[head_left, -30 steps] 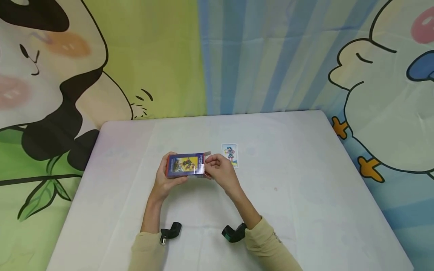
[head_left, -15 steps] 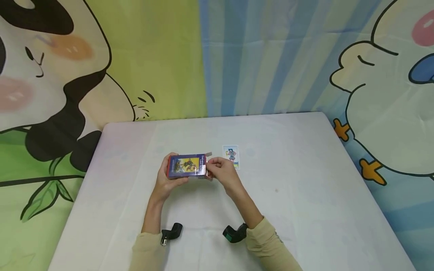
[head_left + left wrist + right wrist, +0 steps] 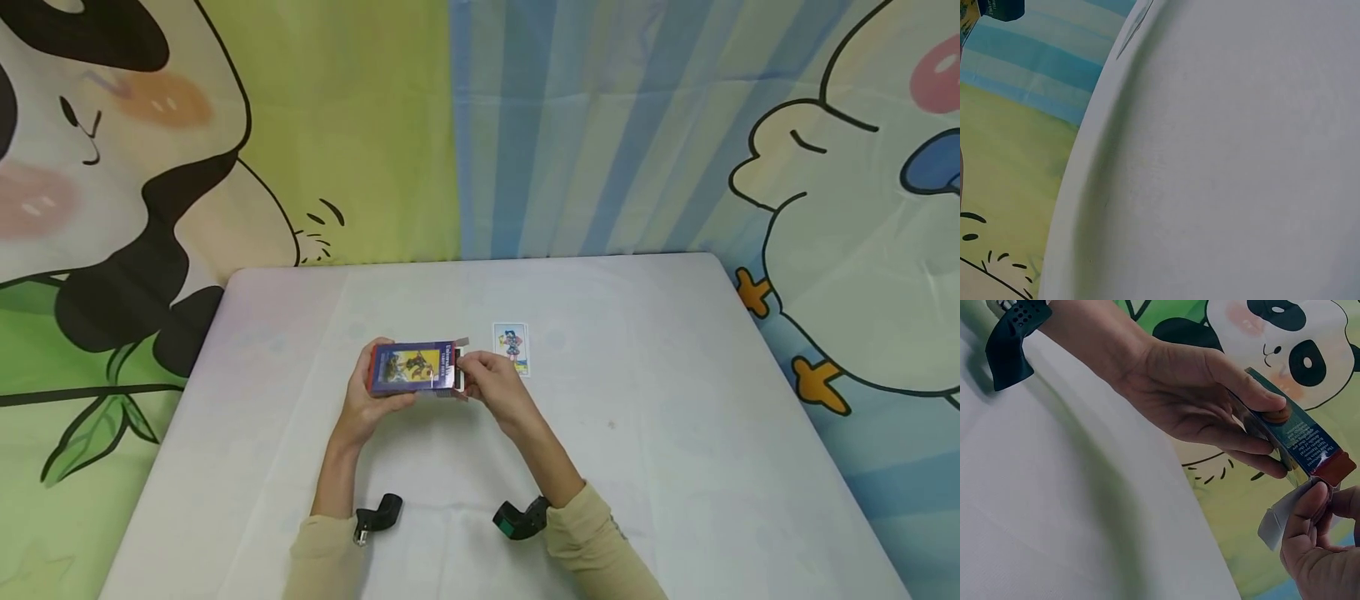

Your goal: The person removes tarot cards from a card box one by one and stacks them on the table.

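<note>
Plain white tabletop [image 3: 645, 475] here, rounded at the far corners, stretching out on every side of the right hand's fingers [image 3: 477, 365]. Only thing I can make out lying on it is a picture card [image 3: 512, 340], flat and face up, white border with a bluish figure, just beyond those fingers and slightly right. There's also a faint smudge [image 3: 611, 425] right of the fingers, closer to the person, plus a few light creases.

Blue-and-red rectangular cardboard box [image 3: 408, 367], front end: wht "Universal", adj. words too sm. to read | same box, dk-blue side panel [image 3: 1305, 439]: multi-line wht txt, illeg.
</note>
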`<state>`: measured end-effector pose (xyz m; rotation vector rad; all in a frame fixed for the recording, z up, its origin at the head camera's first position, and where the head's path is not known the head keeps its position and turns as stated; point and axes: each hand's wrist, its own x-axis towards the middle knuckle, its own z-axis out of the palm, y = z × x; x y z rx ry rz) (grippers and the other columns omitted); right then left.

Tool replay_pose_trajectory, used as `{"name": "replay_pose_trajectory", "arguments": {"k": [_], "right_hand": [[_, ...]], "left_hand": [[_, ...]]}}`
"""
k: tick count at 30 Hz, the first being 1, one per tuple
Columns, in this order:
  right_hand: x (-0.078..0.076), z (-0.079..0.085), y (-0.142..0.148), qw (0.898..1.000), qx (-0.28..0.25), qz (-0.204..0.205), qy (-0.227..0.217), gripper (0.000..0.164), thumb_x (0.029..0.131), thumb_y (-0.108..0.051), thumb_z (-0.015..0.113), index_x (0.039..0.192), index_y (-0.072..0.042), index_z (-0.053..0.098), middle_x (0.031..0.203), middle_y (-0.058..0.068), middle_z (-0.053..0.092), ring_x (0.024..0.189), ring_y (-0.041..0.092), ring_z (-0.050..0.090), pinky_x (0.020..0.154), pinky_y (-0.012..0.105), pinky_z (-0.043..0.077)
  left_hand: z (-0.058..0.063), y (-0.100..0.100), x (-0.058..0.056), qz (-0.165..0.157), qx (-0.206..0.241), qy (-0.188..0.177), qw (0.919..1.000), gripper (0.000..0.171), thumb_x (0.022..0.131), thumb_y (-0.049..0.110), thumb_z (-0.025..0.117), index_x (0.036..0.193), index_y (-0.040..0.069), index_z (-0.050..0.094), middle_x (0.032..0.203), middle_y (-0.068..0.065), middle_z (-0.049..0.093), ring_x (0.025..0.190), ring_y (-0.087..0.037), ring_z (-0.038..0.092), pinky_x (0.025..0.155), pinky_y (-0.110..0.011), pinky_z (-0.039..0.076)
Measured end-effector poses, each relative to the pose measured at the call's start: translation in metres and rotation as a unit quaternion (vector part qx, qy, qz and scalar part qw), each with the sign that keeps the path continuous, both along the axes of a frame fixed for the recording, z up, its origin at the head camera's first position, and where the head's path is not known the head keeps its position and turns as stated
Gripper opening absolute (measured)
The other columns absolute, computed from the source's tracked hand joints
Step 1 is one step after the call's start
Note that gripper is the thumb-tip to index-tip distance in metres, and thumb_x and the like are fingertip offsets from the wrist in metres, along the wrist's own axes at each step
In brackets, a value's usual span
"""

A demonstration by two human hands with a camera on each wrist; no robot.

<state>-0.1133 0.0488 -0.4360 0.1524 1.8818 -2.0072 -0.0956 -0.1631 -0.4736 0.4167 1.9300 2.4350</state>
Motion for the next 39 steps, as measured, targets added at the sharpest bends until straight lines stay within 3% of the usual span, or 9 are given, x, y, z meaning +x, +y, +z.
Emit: {"name": "replay_pose_trajectory", "arguments": {"k": [10,13,20,25,30,34,39], "right_hand": [[0.0016,0.0004,0.0009,0.999,-0.031,0.003,0.015,0.029,0.1,-0.015,0.043,0.113,0.01,0.052,0.104,0.02,0.064,0.072,0.011,0.061,0.065,0.019,0.053],[0.0022,0.0003,0.001,0.999,-0.032,0.003,0.025,0.03,0.101,-0.015,0.044,0.115,0.01,0.053,0.101,0.017,0.064,0.07,0.01,0.06,0.064,0.019,0.053],[0.002,-0.0011,0.0003,0.999,0.001,0.006,0.046,0.027,0.098,-0.018,0.056,0.111,0.006,0.06,0.077,0.003,0.065,0.063,0.01,0.057,0.062,0.02,0.05],[0.0025,-0.0014,0.0019,0.999,0.007,0.02,0.047,0.025,0.097,-0.017,0.057,0.108,0.006,0.061,0.074,-0.001,0.065,0.063,0.009,0.057,0.062,0.02,0.049],[0.0016,-0.0023,0.0046,0.999,0.001,0.03,0.041,0.025,0.1,-0.016,0.05,0.109,0.006,0.057,0.091,0.014,0.07,0.067,0.009,0.061,0.064,0.02,0.052],[0.0012,-0.0029,0.0048,0.999,-0.029,0.028,0.027,0.021,0.102,-0.013,0.042,0.109,0.006,0.048,0.104,0.027,0.066,0.064,0.009,0.065,0.063,0.021,0.056],[0.0005,-0.0022,0.0069,0.998,-0.045,0.034,0.027,0.024,0.103,-0.012,0.038,0.122,0.003,0.042,0.114,0.032,0.062,0.064,0.011,0.068,0.066,0.025,0.059]], "left_hand": [[0.0009,-0.0014,-0.0007,0.005,-0.003,0.003,1.0,0.082,0.069,-0.018,0.072,0.137,0.012,0.036,0.12,0.004,0.055,0.105,-0.008,0.057,0.086,-0.02,0.053],[0.0003,-0.0017,-0.0013,0.007,-0.004,0.006,1.0,0.082,0.069,-0.017,0.072,0.136,0.015,0.037,0.12,0.004,0.055,0.106,-0.008,0.058,0.087,-0.02,0.053],[-0.002,-0.0019,-0.0007,0.013,-0.002,0.005,0.9999,0.082,0.069,-0.018,0.071,0.137,0.011,0.036,0.119,0.004,0.055,0.105,-0.007,0.057,0.086,-0.019,0.052],[-0.0037,-0.0023,0.001,0.014,-0.004,0.009,0.9999,0.081,0.069,-0.018,0.071,0.135,0.014,0.038,0.119,0.004,0.055,0.105,-0.007,0.057,0.086,-0.019,0.052],[-0.0045,-0.0023,0.0016,0.015,-0.001,0.006,0.9999,0.082,0.068,-0.021,0.069,0.136,0.015,0.038,0.119,0.003,0.054,0.105,-0.007,0.057,0.086,-0.019,0.053],[-0.0038,-0.0021,0.0021,0.017,0.004,0.004,0.9998,0.083,0.068,-0.021,0.07,0.136,0.014,0.038,0.12,0.003,0.054,0.104,-0.008,0.058,0.084,-0.019,0.054],[-0.0039,-0.0028,0.0027,0.017,0.008,0.01,0.9998,0.082,0.069,-0.018,0.071,0.136,0.014,0.038,0.12,0.003,0.055,0.104,-0.007,0.058,0.083,-0.02,0.054]]}}
